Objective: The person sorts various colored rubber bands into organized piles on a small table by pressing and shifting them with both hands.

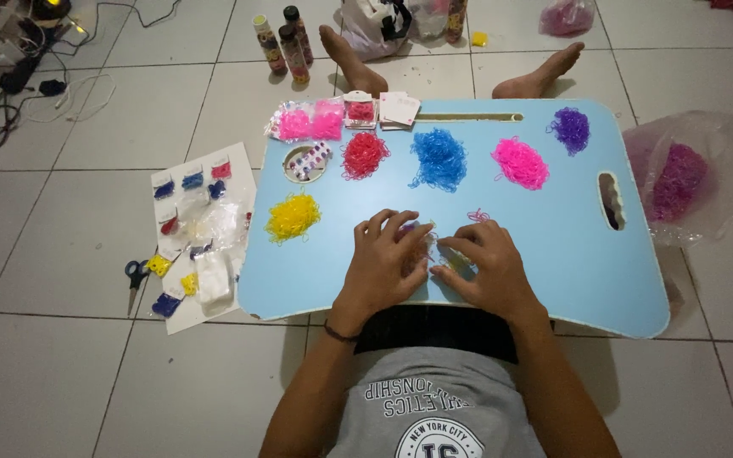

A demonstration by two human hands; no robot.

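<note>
My left hand [388, 259] and my right hand [487, 267] rest close together on a light blue lap table [553, 254], fingers curled over a small clear packet [434, 250] with thin rubber bands between them. Piles of tiny rubber bands lie on the table beyond the hands: yellow [292, 217], red [364, 155], blue [439, 158], pink [520, 163] and purple [570, 129]. A few loose pink bands [478, 215] sit just above my right hand. What exactly each hand pinches is hidden by the fingers.
Small filled packets [311, 123] and cards [399, 108] lie at the table's far edge. A white sheet [201, 233] with several packets and scissors [135, 276] lie on the tiled floor at left. A plastic bag [680, 178] of magenta bands sits at right. Bottles [286, 42] and cables [19, 85] are beyond.
</note>
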